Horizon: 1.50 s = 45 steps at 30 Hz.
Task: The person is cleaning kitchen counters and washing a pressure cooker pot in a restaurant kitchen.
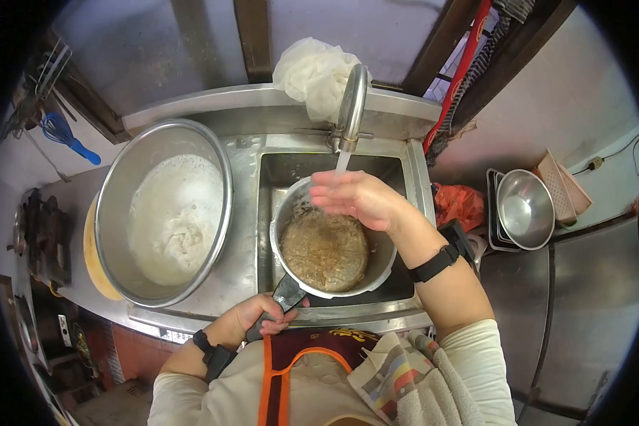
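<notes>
A metal pot with a long dark handle rests in the sink. Brownish, murky liquid with dark bits along one side lies inside it. My left hand is wrapped around the handle near the sink's front edge. Above the pot, my right hand is held flat with its fingers stretched out, holding nothing. Water runs from the curved tap onto or just behind that hand; the exact contact is hard to see.
Left of the sink stands a large metal basin with cloudy, foamy liquid. A whitish cloth or bag lies behind the tap. A blue whisk hangs at left. At right are a metal bowl, a pink basket and a red bag.
</notes>
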Available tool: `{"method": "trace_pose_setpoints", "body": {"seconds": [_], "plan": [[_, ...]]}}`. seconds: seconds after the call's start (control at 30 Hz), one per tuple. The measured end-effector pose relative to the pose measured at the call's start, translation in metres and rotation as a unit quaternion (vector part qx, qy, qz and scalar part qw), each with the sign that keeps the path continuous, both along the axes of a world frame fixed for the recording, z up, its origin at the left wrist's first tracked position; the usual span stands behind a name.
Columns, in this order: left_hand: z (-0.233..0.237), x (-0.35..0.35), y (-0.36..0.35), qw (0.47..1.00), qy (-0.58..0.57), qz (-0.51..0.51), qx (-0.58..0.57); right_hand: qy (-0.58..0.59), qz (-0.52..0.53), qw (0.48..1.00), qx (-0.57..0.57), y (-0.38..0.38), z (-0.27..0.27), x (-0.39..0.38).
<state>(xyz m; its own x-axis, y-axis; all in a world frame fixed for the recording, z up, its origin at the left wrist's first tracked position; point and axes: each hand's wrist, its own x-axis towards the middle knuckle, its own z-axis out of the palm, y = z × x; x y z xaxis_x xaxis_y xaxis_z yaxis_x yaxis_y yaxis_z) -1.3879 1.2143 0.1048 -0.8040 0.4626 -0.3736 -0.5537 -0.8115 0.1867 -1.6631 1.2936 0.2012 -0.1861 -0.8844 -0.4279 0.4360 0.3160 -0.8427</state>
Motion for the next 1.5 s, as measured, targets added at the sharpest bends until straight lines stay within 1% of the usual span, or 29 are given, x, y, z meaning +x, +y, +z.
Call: {"method": "trace_pose_setpoints", "body": {"seconds": [0.1, 0.17, 0.2, 0.23, 0.27, 0.33, 0.43, 0.53, 0.57, 0.6, 0.67, 0.7, 0.8, 0.87, 0.9, 1.03, 1.1, 1.2, 1.27, 1.3, 1.4, 1.43, 1.5], "plan": [[0.001, 0.002, 0.001, 1.000, -0.010, 0.005, 0.026, 0.114, -0.013, 0.993, 0.027, 0.006, -0.005, -0.001], [0.001, -0.001, 0.002, 0.999, -0.007, -0.006, 0.052, 0.283, -0.004, 0.959, 0.029, 0.023, -0.005, -0.003], [0.001, -0.005, 0.004, 0.998, 0.005, -0.015, 0.057, 0.364, -0.001, 0.931, 0.032, 0.036, -0.004, -0.004], [0.001, -0.008, 0.006, 0.998, 0.016, -0.026, 0.062, 0.468, -0.043, 0.882, 0.036, 0.051, 0.004, -0.001], [0.000, -0.010, 0.007, 0.997, 0.027, -0.038, 0.068, 0.566, -0.085, 0.819, 0.041, 0.067, 0.013, 0.002], [0.007, -0.010, 0.007, 0.996, 0.008, -0.023, 0.092, 0.616, -0.143, 0.773, 0.052, 0.100, 0.024, -0.006], [0.014, -0.007, 0.002, 0.991, -0.017, 0.013, 0.132, 0.493, -0.253, 0.831, 0.052, 0.147, -0.009, -0.026], [0.019, -0.004, 0.001, 0.988, -0.044, 0.067, 0.133, 0.368, -0.201, 0.898, 0.133, 0.156, -0.015, 0.002], [0.021, -0.005, 0.000, 0.990, -0.042, 0.066, 0.121, 0.333, -0.175, 0.917, 0.135, 0.157, -0.024, 0.012], [0.027, -0.007, 0.000, 0.995, -0.059, 0.041, 0.063, 0.300, -0.164, 0.934, 0.102, 0.158, -0.036, 0.021], [0.044, -0.015, 0.003, 0.994, -0.095, -0.010, -0.051, 0.290, -0.140, 0.943, 0.089, 0.163, -0.056, 0.033], [0.046, -0.018, 0.003, 0.988, -0.100, -0.049, -0.104, 0.319, -0.134, 0.932, 0.111, 0.166, -0.057, 0.035], [0.048, -0.018, 0.008, 0.977, -0.113, -0.092, -0.158, 0.387, -0.121, 0.898, 0.170, 0.175, -0.052, 0.035], [0.055, -0.017, 0.011, 0.977, -0.117, -0.085, -0.158, 0.410, -0.124, 0.883, 0.191, 0.178, -0.048, 0.033], [0.058, -0.017, 0.011, 0.976, -0.119, -0.082, -0.160, 0.404, -0.127, 0.889, 0.175, 0.181, -0.056, 0.032], [0.049, -0.009, 0.008, 0.992, -0.122, 0.033, 0.010, 0.420, -0.082, 0.889, 0.160, 0.175, -0.050, 0.038], [0.045, -0.008, 0.009, 0.993, -0.116, 0.033, 0.005, 0.444, -0.052, 0.884, 0.138, 0.166, -0.053, 0.044], [0.046, -0.006, 0.010, 0.993, -0.117, 0.011, -0.035, 0.513, 0.051, 0.855, 0.063, 0.144, -0.052, 0.055], [0.048, -0.005, 0.009, 0.990, -0.118, -0.006, -0.072, 0.426, 0.170, 0.886, 0.070, 0.127, -0.056, 0.061], [0.049, -0.004, 0.008, 0.989, -0.118, -0.011, -0.090, 0.386, 0.234, 0.888, 0.086, 0.117, -0.062, 0.062], [0.055, -0.002, 0.004, 0.983, -0.113, -0.028, -0.140, 0.377, 0.397, 0.836, 0.047, 0.099, -0.089, 0.054], [0.053, 0.001, 0.003, 0.980, -0.113, -0.038, -0.160, 0.419, 0.424, 0.800, 0.065, 0.096, -0.096, 0.049], [0.063, -0.003, 0.002, 0.970, -0.122, -0.043, -0.207, 0.517, 0.512, 0.676, 0.120, 0.076, -0.101, 0.032]]}}
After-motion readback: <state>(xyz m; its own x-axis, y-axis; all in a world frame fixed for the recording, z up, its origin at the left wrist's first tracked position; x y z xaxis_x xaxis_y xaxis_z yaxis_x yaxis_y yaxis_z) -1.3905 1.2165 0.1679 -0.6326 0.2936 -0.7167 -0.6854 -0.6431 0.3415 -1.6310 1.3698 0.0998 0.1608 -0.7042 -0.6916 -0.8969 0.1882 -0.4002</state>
